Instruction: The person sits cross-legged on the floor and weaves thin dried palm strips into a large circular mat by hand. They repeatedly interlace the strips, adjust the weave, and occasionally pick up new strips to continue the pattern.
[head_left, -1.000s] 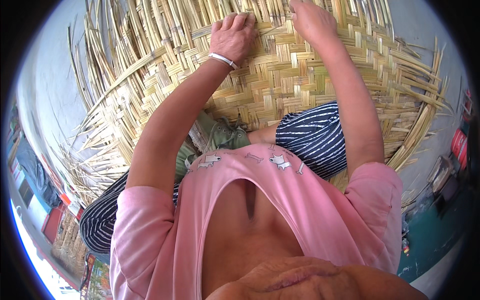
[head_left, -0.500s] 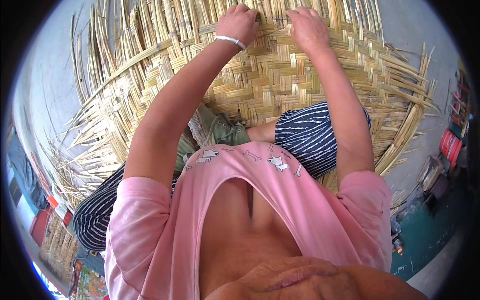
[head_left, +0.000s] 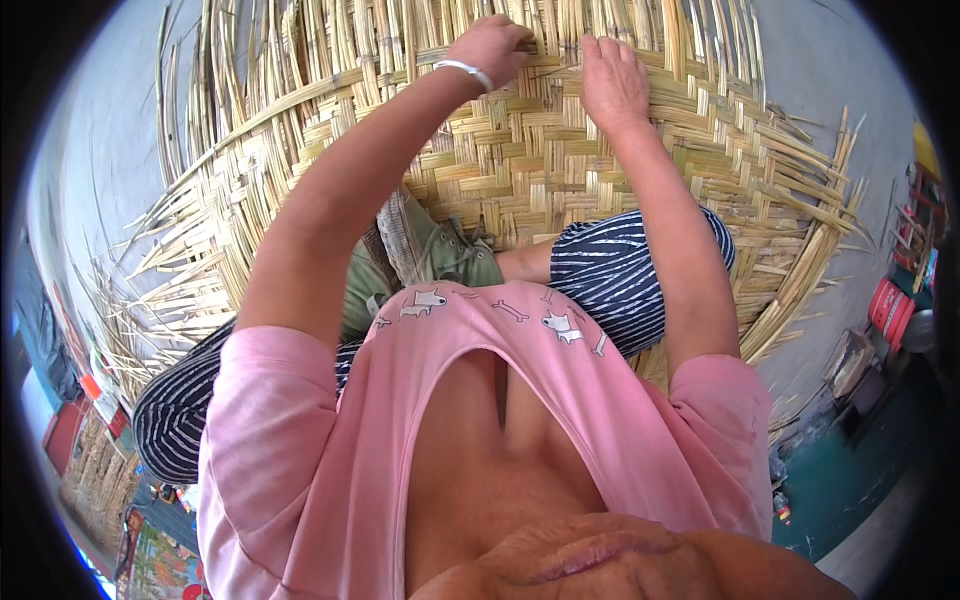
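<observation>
A large mat of pale yellow split-cane strips [head_left: 520,160] lies under both my hands, closely woven near me, with long loose strips [head_left: 440,25] running away at the far side. At the far edge of the tight weave, my left hand [head_left: 490,50] has its fingers curled down on a cane strip; its fingertips are partly hidden. A white band circles that wrist. Just to its right, my right hand [head_left: 615,85] rests flat on the woven part, fingers stretched out and pointing away, holding nothing.
My legs in dark striped trousers [head_left: 610,275] and a green shoe [head_left: 460,260] are on the mat's near part. Strip ends stick out at both sides over the grey floor [head_left: 800,60]. At the right stand a red round container [head_left: 890,310] and assorted items.
My right hand has drawn slightly nearer and flattened from bent fingers to straight ones. My left hand has shifted a little right and stays curled at the weave's edge.
</observation>
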